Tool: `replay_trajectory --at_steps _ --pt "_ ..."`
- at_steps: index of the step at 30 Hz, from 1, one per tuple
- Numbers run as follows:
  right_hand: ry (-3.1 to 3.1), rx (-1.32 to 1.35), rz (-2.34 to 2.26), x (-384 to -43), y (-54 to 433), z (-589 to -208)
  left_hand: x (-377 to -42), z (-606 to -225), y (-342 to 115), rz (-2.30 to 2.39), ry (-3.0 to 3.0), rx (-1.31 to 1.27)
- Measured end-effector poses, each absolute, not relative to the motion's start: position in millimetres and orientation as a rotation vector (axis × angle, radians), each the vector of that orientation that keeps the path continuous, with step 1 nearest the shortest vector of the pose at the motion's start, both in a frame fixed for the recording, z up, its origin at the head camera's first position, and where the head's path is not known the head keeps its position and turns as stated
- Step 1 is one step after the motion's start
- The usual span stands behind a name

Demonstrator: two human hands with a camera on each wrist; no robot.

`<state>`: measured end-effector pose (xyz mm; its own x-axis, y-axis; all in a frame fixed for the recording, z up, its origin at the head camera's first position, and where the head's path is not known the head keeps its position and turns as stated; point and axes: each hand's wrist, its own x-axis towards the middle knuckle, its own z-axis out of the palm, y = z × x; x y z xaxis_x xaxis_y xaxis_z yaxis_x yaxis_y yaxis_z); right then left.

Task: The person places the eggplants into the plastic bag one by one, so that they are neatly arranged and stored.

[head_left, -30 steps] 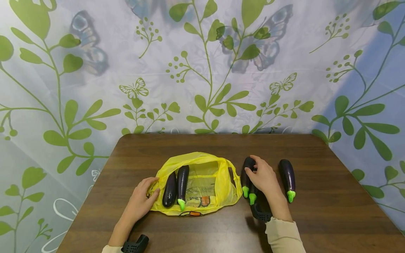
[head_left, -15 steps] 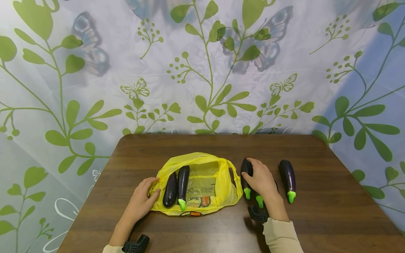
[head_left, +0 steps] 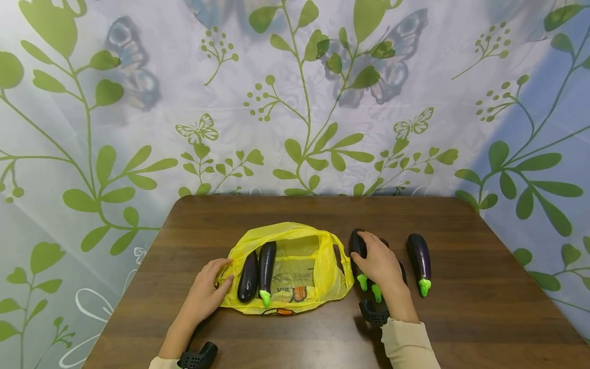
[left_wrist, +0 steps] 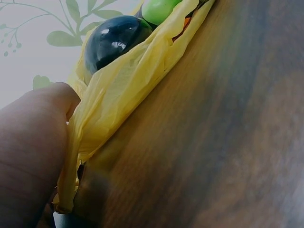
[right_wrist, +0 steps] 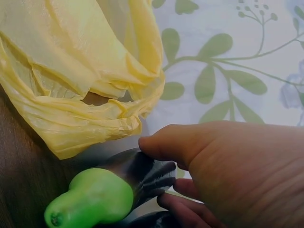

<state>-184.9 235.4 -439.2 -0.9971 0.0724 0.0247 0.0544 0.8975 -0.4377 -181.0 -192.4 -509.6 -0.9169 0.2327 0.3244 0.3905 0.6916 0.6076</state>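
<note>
Both forearms in from bottom edge, hands well apart. Left forearm (head_left: 177, 333) slants up and inward, bare to a light cuff at frame bottom. Left hand (head_left: 205, 287) back up, fingers (head_left: 220, 264) bent, pointing inward; left thumb (head_left: 224, 287) spread below them, lightly bent. Left wrist view: most fingers hidden. Right forearm (head_left: 401, 302) also angles inward, light sleeve (head_left: 407, 341) below wrist. Right hand (head_left: 380, 259) reaches slightly farther forward, back up. Right thumb (right_wrist: 164, 142) extended, opposite curled fingers (right_wrist: 187, 209), pinch grip. Some right fingertips hidden.
</note>
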Motion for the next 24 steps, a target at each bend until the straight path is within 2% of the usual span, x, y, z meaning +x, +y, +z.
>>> replay_trajectory --at_steps 24 --pt "-2.963 -0.132 0.655 -187.6 233.0 -447.2 -181.0 -509.1 -191.8 -1.018 -2.672 -0.511"
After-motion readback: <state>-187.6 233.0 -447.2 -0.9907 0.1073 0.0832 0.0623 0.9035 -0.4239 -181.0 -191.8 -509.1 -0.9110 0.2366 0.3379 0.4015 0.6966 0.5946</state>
